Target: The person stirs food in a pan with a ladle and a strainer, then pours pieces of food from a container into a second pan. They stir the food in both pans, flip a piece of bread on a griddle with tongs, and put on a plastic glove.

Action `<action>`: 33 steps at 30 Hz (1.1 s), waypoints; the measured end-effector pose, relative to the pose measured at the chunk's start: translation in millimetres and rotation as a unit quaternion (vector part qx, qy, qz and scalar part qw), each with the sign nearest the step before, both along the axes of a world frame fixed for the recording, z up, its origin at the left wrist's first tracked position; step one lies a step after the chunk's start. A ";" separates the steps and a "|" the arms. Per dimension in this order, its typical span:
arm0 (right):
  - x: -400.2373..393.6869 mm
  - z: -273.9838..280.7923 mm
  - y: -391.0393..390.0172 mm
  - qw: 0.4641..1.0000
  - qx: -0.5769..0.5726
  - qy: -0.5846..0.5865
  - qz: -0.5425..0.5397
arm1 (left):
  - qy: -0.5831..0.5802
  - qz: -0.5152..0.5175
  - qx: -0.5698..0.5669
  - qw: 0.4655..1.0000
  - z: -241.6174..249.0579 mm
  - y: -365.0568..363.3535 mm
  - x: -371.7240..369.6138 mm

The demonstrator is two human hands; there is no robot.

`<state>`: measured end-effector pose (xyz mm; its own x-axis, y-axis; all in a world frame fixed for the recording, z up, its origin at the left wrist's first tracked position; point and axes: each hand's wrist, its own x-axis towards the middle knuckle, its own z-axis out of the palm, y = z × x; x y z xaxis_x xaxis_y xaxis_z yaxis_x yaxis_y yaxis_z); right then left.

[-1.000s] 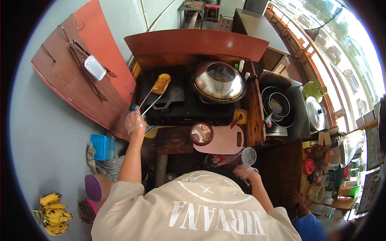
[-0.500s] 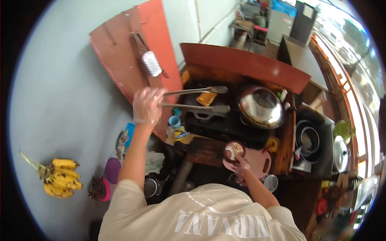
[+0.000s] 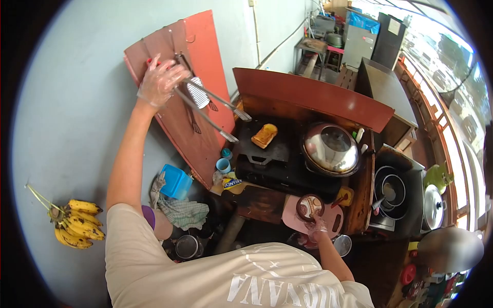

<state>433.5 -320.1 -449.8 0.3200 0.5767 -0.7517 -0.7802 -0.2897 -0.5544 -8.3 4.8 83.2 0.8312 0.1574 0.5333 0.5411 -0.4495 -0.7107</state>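
My left hand [image 3: 160, 82], in a clear plastic glove, is raised by the red-brown board and grips long metal tongs [image 3: 241, 115] by the handle end. Their two arms are spread apart, with nothing between the tips. Right of the tips, a browned slice of toast [image 3: 264, 135] lies on the black griddle [image 3: 246, 146]. My right hand [image 3: 317, 229], also gloved, holds a small round brown-and-white patterned dish [image 3: 310, 207] by its near edge, above a pink cutting board [image 3: 334, 217]. The fingers beneath the dish are hidden.
A lidded wok [image 3: 333, 146] stands right of the toast. Utensils and a grater [image 3: 196, 93] hang on the board [image 3: 210, 56]. Blue cups [image 3: 223, 165], a blue container [image 3: 175, 181] and a cloth [image 3: 185, 212] are at left. Bananas [image 3: 79, 226] hang by the wall. Pans [image 3: 390, 187] sit far right.
My left hand has moved up and left with the tongs, whose tips have come away from the toast. The toast stays on the griddle. My right hand and the dish have shifted slightly.
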 end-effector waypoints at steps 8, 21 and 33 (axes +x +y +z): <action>18.6 14.2 -63.8 0.981 -0.011 0.047 0.185 | 0.026 0.091 -0.048 0.994 -45.5 1.4 -8.8; 6.4 155.3 -131.7 0.978 0.096 -0.026 0.184 | -0.149 -0.074 -0.384 0.908 -178.7 -146.5 141.6; 16.7 266.4 -165.1 0.928 0.279 -0.086 0.231 | 0.058 -0.408 -0.698 0.586 -270.1 -262.1 323.9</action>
<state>450.1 -485.2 -183.3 0.0288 0.9663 -0.2557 -0.5296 -0.2022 -0.8238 315.6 -257.4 -186.9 0.9511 -0.1032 0.2913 -0.2751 -0.7119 0.6461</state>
